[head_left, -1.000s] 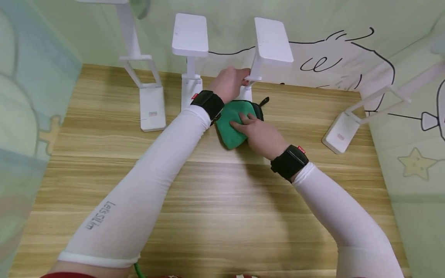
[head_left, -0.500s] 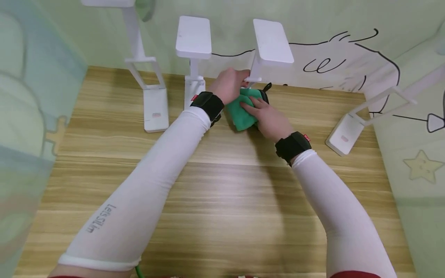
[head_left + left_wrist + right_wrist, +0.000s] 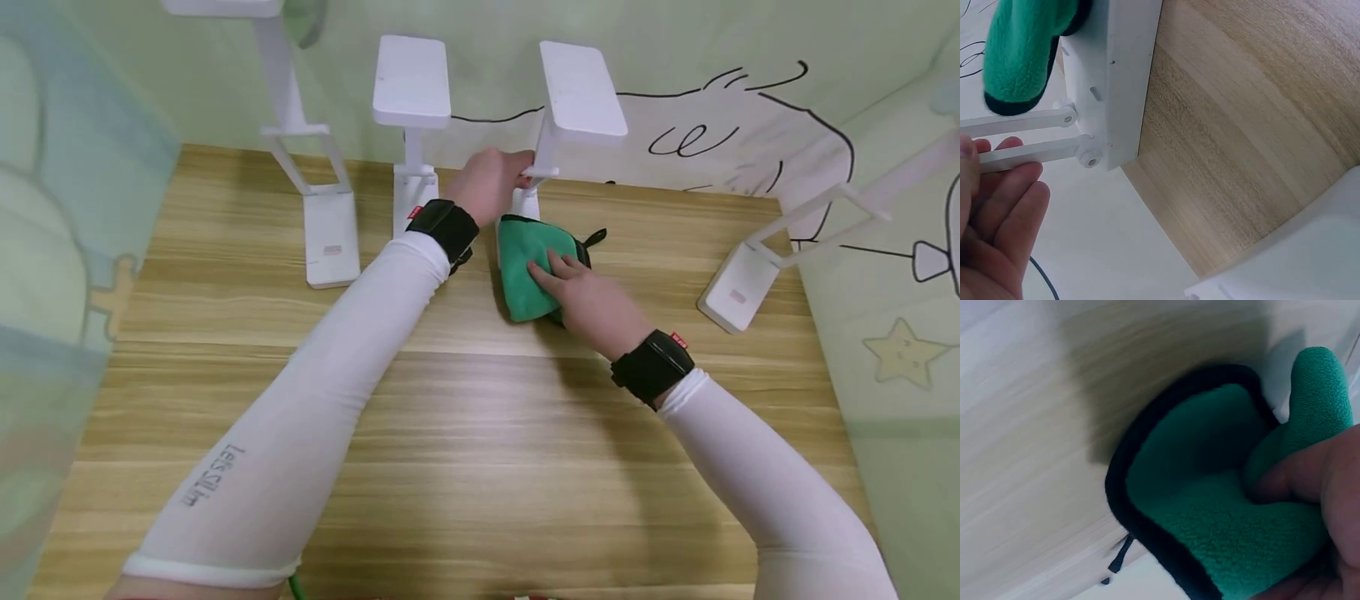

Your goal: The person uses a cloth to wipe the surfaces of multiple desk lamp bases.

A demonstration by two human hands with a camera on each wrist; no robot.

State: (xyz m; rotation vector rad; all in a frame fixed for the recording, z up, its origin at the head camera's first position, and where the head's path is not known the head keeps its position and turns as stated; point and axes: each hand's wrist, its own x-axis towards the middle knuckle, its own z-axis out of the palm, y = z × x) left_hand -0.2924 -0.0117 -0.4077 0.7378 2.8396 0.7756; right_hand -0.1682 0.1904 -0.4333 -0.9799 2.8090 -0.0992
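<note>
Cloth [image 3: 525,275], green with a black edge, is bunched under the right hand [image 3: 600,304], whose grip is clamped on it, a fold pinched between thumb and fingers. It hides the near part of a white lamp's [image 3: 582,87] base, just toward the person from the left hand [image 3: 486,185]. The left grip is clamped too, fingers curled round a thin bar of that lamp's stand. A black loop [image 3: 595,238] sticks out past the cloth's right side.

The tabletop [image 3: 487,467] is light wood grain with a bright sheen. It also carries a second lamp [image 3: 411,82] just left of the left hand, a third lamp [image 3: 331,242] farther left and a fourth lamp [image 3: 738,287] well apart on the right. Pale walls enclose it; the back wall [image 3: 697,150] bears black line drawings, the right wall a yellow star [image 3: 903,352].
</note>
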